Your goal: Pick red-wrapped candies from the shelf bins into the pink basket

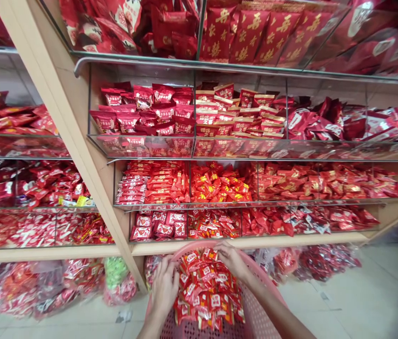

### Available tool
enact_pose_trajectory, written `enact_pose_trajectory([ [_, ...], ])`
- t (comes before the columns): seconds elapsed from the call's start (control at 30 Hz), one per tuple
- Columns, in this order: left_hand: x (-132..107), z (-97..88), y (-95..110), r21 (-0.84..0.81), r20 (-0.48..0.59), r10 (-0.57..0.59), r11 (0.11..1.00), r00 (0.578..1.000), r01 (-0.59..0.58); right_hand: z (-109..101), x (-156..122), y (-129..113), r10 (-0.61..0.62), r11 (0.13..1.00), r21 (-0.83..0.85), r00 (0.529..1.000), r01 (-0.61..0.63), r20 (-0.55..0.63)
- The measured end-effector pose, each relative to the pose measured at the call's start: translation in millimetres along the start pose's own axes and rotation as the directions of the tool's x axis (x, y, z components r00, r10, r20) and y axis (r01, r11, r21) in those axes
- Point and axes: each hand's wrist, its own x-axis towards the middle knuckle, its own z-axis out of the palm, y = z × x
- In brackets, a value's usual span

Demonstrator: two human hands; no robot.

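A pink perforated plastic basket (260,270) stands low in front of me, against the foot of the shelves. Inside it is a heap of small red candy packets (206,287) with white and gold print. My left hand (165,285) lies along the left side of the heap, its fingers stretched forward and slightly apart. At the far right of the heap my right hand (233,260) touches the packets near the basket's back rim. Its fingers are loosely bent and apart, their tips partly hidden. I see no packet lifted in either hand.
Ahead rise wooden shelves with clear dividers, full of red wrapped sweets (220,183). A wooden upright (53,103) stands on the left. The bottom shelf edge (301,240) runs just behind the basket. Plastic bags of sweets (46,287) lie beneath it on the tiled floor (326,310).
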Motion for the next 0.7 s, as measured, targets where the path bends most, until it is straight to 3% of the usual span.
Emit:
enact_pose_trajectory([
  [0.17,0,-0.4,1,0.002,-0.019,0.004,1.000,1.000,-0.004,-1,-1,-2,-0.012,0.991,-0.131,1.000,0.013,0.010],
  [0.37,0,0.3,0,0.006,-0.010,-0.003,1.000,1.000,0.003,-7,-8,0,0.034,0.972,-0.227,0.993,-0.058,-0.109],
  [0.53,0,0.9,0,0.007,-0.033,0.008,1.000,0.999,-0.008,-7,-15,-8,0.013,0.921,-0.386,0.997,-0.043,-0.081],
  [0.7,0,0.5,1,0.013,-0.022,0.001,1.000,1.000,-0.001,5,-25,-12,0.044,0.854,-0.520,0.999,-0.028,0.020],
])
